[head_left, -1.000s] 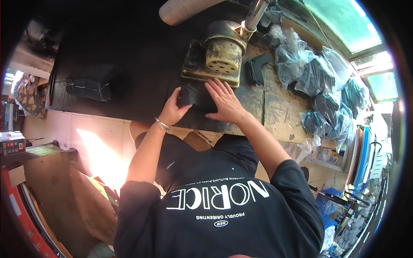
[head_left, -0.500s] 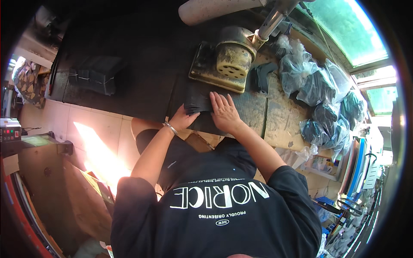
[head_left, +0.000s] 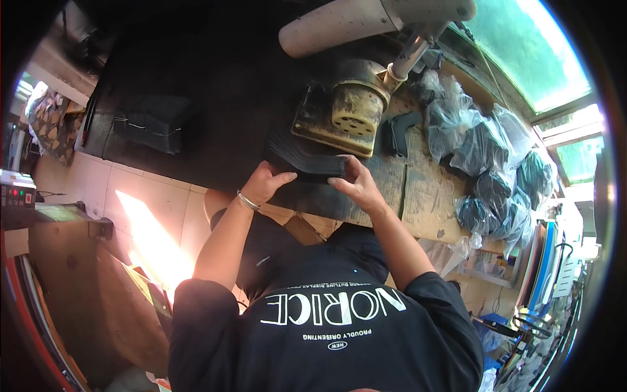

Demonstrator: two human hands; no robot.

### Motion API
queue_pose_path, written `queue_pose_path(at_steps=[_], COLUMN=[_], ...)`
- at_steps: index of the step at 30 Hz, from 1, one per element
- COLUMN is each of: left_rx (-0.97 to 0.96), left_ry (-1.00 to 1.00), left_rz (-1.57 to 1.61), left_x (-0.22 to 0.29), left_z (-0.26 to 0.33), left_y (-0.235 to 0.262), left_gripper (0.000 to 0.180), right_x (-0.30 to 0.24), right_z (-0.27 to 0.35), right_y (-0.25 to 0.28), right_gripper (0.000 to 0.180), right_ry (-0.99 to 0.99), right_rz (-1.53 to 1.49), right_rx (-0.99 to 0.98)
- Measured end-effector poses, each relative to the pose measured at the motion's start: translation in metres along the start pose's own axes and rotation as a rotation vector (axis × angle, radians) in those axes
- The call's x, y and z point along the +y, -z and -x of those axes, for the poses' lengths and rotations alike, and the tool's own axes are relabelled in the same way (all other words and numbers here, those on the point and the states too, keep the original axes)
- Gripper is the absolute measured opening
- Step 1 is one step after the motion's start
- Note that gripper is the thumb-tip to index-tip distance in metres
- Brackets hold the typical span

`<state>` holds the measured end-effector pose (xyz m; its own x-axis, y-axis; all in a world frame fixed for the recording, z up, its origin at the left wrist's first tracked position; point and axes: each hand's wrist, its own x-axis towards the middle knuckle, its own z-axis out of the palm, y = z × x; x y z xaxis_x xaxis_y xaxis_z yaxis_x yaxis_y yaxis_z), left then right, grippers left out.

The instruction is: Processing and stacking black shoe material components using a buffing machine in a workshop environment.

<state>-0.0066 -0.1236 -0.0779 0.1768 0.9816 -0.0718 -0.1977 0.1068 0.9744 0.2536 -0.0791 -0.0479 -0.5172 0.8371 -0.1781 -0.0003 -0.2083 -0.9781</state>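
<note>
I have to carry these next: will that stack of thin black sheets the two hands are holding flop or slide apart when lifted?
The stack of black sheets probably bends: its far end fans and droops. The layers look apt to shift, since the left hand and right hand grip it from both sides. It seems light for its size.

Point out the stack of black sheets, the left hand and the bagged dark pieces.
stack of black sheets (head_left: 302,159), head view, top face.
left hand (head_left: 264,184), head view, back.
bagged dark pieces (head_left: 480,147), head view, middle bag.

Tiled floor (head_left: 153,215) at 9 o'clock, sunlit patch; green-tinted window (head_left: 522,52) at 2 o'clock; worn wooden workbench (head_left: 424,189).
</note>
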Motion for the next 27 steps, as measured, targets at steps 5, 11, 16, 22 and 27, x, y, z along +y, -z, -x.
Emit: queue_pose_path(at_steps=[5, 11, 16, 22, 27], left_rx=[0.018, 0.103, 0.199, 0.243, 0.282], left_ry=[-0.001, -0.131, -0.206, -0.354, -0.358], left_rz=[0.208, 0.545, 1.097, 1.005, 0.896], left_x=[-0.008, 0.005, 0.004, 0.010, 0.004], left_z=[0.002, 0.008, 0.004, -0.013, -0.032], left_y=[0.020, -0.011, -0.062, -0.074, -0.070], left_gripper=[0.029, 0.040, 0.043, 0.038, 0.041], right_x=[-0.040, -0.048, -0.042, -0.035, -0.029], right_z=[-0.009, -0.016, -0.025, -0.028, -0.038], right_y=[-0.025, -0.042, -0.071, -0.082, -0.088], right_gripper=[0.056, 0.052, 0.051, 0.050, 0.055], right_ry=[0.048, -0.001, 0.151, 0.149, 0.202], right_rz=[-0.023, 0.099, 0.006, 0.049, -0.058], right_rx=[0.012, 0.061, 0.167, 0.391, 0.496])
